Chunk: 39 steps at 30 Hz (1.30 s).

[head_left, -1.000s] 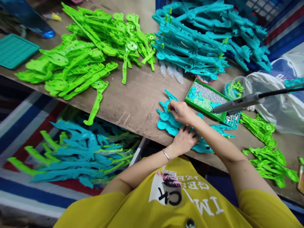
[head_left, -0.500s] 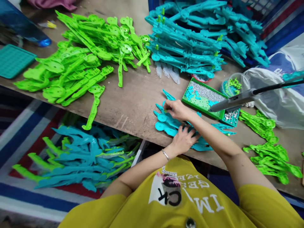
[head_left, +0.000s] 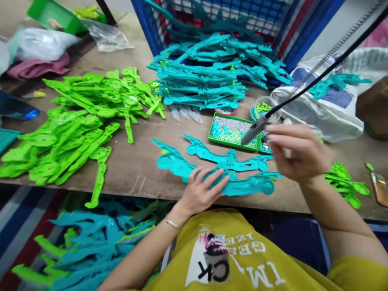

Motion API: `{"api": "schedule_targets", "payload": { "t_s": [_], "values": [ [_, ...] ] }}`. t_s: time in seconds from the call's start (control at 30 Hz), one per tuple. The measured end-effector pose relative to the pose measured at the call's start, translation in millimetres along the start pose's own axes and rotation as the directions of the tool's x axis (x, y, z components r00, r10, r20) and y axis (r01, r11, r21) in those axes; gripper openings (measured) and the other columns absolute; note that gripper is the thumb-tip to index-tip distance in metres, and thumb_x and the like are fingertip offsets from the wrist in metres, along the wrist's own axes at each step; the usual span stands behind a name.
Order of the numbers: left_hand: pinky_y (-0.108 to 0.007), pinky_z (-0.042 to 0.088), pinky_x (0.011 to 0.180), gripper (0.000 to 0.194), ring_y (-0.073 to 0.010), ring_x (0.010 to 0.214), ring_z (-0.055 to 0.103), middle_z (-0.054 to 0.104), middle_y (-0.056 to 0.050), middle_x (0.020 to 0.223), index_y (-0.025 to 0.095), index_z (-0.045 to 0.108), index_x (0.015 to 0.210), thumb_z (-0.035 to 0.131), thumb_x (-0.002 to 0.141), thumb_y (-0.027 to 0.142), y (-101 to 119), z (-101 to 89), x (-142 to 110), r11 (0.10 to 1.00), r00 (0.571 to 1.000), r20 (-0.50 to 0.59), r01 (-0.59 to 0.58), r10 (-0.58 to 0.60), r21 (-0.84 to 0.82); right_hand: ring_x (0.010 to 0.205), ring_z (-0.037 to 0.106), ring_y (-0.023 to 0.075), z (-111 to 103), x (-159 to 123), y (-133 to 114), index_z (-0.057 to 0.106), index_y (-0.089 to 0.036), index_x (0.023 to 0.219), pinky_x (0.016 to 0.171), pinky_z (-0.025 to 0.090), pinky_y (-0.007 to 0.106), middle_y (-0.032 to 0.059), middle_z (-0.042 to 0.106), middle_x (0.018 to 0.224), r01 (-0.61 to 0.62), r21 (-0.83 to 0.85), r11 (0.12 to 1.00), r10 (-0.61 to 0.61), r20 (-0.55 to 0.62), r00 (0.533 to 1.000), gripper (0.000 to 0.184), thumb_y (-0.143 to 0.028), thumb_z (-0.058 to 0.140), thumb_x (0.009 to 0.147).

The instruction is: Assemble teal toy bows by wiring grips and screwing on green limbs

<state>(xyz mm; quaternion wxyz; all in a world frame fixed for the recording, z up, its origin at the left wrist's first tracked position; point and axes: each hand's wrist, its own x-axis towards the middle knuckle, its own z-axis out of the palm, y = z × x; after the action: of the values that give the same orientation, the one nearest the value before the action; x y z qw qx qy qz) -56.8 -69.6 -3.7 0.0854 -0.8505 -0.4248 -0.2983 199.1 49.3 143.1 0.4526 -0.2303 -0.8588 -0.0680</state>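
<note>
My left hand (head_left: 201, 190) lies flat with fingers spread on a teal plastic part (head_left: 178, 166) at the table's near edge. A second teal part (head_left: 226, 158) lies just behind it. My right hand (head_left: 295, 153) hovers in the air to the right, fingers curled and blurred by motion, close to the grey handle of a hanging power screwdriver (head_left: 257, 128). I cannot make out whether it touches the tool. The screwdriver's tip points down at a green tray (head_left: 232, 132) of small screws and teal bits.
A pile of lime-green parts (head_left: 75, 121) covers the table's left. Stacked teal parts (head_left: 206, 81) sit at the back. A clear cup (head_left: 262, 108), a white bag (head_left: 321, 109) and more green parts (head_left: 345, 182) are on the right. A bin of teal and green parts (head_left: 91, 242) stands below.
The camera swung up and right. My right hand left the teal parts and rose to the right toward the screwdriver. My left hand stays pressed on the teal part.
</note>
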Motion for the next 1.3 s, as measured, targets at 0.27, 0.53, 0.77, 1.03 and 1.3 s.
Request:
{"api": "schedule_targets", "payload": {
  "t_s": [0.27,0.53,0.77,1.03,1.3],
  "values": [
    [-0.054,0.05,0.095,0.066,-0.0318,0.116,0.063,0.063,-0.001,0.144,0.047,0.051,0.15,0.058,0.084,0.044,-161.2,-54.6,-57.3,0.966,0.92,-0.385,0.162,-0.074,0.201,0.066,0.068,0.0242,-65.5,-80.0,39.8,0.076,-0.048,0.108,0.055,0.056,0.048,0.0006,0.069,0.084,-0.314,-0.286,0.905,0.091,-0.593,0.8,0.028,-0.032,0.074,0.085],
    [-0.068,0.024,0.116,0.086,-0.0337,0.142,0.035,0.044,-0.011,0.158,0.014,0.049,0.148,0.035,0.095,0.081,-265.6,6.6,140.6,0.918,0.925,0.056,0.363,-0.375,0.16,0.09,0.072,0.0226,-43.8,-90.3,49.1,0.067,-0.029,0.103,0.071,0.06,0.04,0.0031,0.072,0.098,-0.451,-0.251,0.856,0.34,-0.383,0.859,0.015,-0.027,0.07,0.088],
    [-0.071,0.016,0.121,0.102,-0.0265,0.134,0.034,0.045,-0.009,0.156,0.006,0.051,0.138,0.037,0.086,0.092,-301.0,82.1,238.0,0.952,0.948,0.157,0.292,-0.276,-0.089,0.088,0.07,0.0201,-38.9,-107.2,84.0,0.067,-0.024,0.105,0.071,0.061,0.037,0.0081,0.072,0.108,-0.576,-0.226,0.786,0.534,-0.223,0.816,0.016,-0.029,0.069,0.09],
    [-0.071,0.009,0.124,0.099,-0.0234,0.135,0.041,0.049,-0.002,0.159,0.018,0.052,0.143,0.033,0.083,0.095,-298.2,97.7,219.8,0.972,0.977,0.013,0.211,-0.211,-0.1,0.078,0.071,0.0141,2.3,-91.3,181.9,0.069,-0.017,0.098,0.071,0.059,0.027,0.005,0.075,0.092,-0.621,-0.294,0.726,0.675,0.133,0.726,0.01,-0.022,0.067,0.09],
    [-0.075,0.005,0.123,0.108,-0.0337,0.154,0.023,0.029,-0.014,0.17,0.009,0.032,0.156,0.03,0.087,0.092,-261.8,72.0,209.2,0.978,0.971,0.112,0.208,-0.21,0.026,0.07,0.062,0.0017,87.7,-61.6,273.4,0.054,-0.014,0.066,0.087,0.048,0.016,-0.0002,0.068,0.069,-0.419,-0.456,0.785,0.583,0.318,0.748,0.043,-0.028,0.05,0.106]
  ]
}}
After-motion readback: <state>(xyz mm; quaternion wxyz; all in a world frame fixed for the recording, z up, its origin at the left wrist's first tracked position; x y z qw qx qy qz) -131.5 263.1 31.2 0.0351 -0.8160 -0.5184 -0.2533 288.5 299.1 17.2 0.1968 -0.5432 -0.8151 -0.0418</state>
